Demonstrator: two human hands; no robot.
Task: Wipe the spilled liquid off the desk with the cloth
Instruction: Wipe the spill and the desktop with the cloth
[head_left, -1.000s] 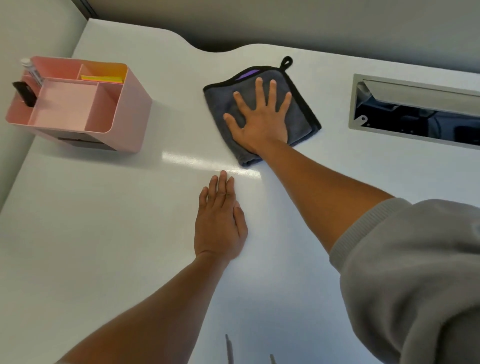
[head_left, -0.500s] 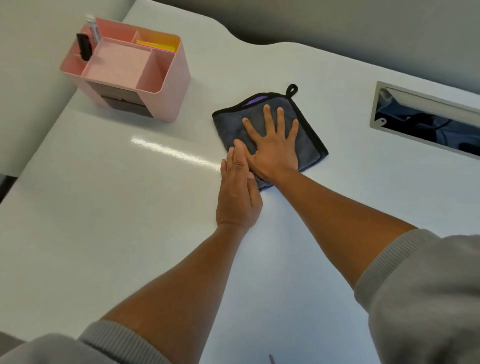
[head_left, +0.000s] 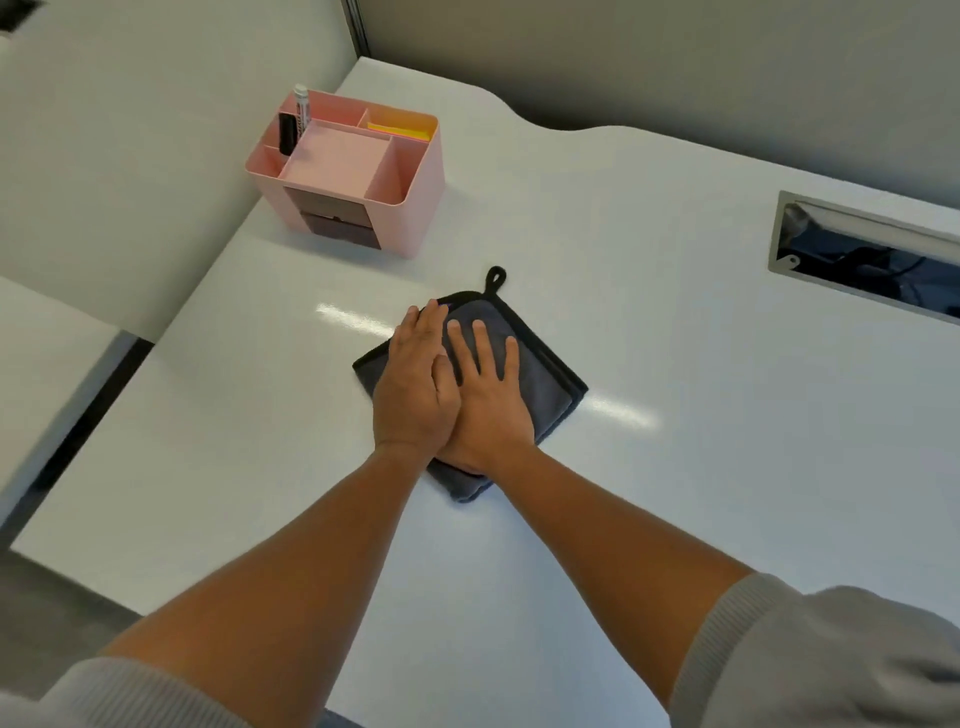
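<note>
A folded dark grey cloth (head_left: 546, 378) with black trim and a hanging loop lies flat on the white desk (head_left: 701, 364), near its middle. My right hand (head_left: 491, 402) presses flat on the cloth with its fingers spread. My left hand (head_left: 415, 387) lies flat on the cloth's left part, fingers together, partly overlapping my right hand. Neither hand grips the cloth. No liquid shows on the desk; only bright light reflections do.
A pink desk organizer (head_left: 415, 208) with a marker and yellow notes stands at the back left. A metal-framed cable slot (head_left: 862, 254) is cut into the desk at the back right. The desk's left edge drops to the floor (head_left: 67, 447).
My left hand has moved forward off the bare desk onto the cloth beside my right hand. The cloth has slid toward me, and the view has shifted.
</note>
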